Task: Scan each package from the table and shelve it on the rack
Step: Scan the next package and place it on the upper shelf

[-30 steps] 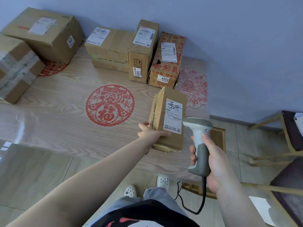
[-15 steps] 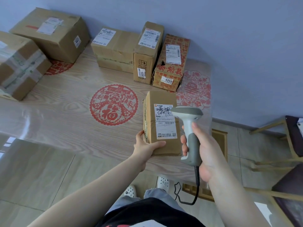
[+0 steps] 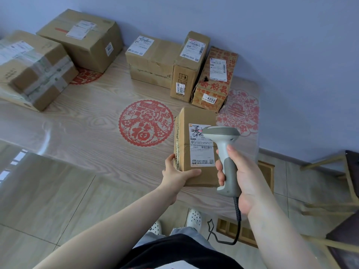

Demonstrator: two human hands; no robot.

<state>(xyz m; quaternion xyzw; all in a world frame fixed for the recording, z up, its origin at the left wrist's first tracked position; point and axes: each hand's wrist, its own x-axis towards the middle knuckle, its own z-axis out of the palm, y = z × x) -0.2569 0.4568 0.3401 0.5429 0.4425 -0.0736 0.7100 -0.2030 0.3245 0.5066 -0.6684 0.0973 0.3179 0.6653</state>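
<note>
A: Holding steady above the near edge of the pale wood-grain surface [image 3: 81, 133]: a small brown cardboard package [image 3: 196, 123] with a white shipping label [image 3: 201, 150] facing up. The left hand [image 3: 177, 176] has it from below, thumb on the left side, fingers curled across the near lower face. That grip is closed round the box.

B: And the right hand [image 3: 242, 177]?

A: It is wrapped round the handle of a grey and white corded barcode scanner [image 3: 225, 150]. Fingers curl round the front of the handle, grip fully closed on it. The scanner head sits over the label's upper right; a faint red line shows on the barcode just left of the head.

B: Other parcels?

A: Five remain on the surface by the blue wall. Far left, a tape-crossed carton [image 3: 33, 70]; behind it a large brown carton [image 3: 83, 39]. Centre back, a low brown box [image 3: 151, 61], a tall narrow box marked 6085 [image 3: 189, 68] touching it, and a red-printed box tagged 4068 [image 3: 214, 80] just beside that. A red round paper-cut decal [image 3: 146, 123] lies flat, left of the held package.

B: Below?

A: White perforated clogs [image 3: 194, 218] on tiled floor; the scanner's black cable [image 3: 236, 226] hangs down.
</note>
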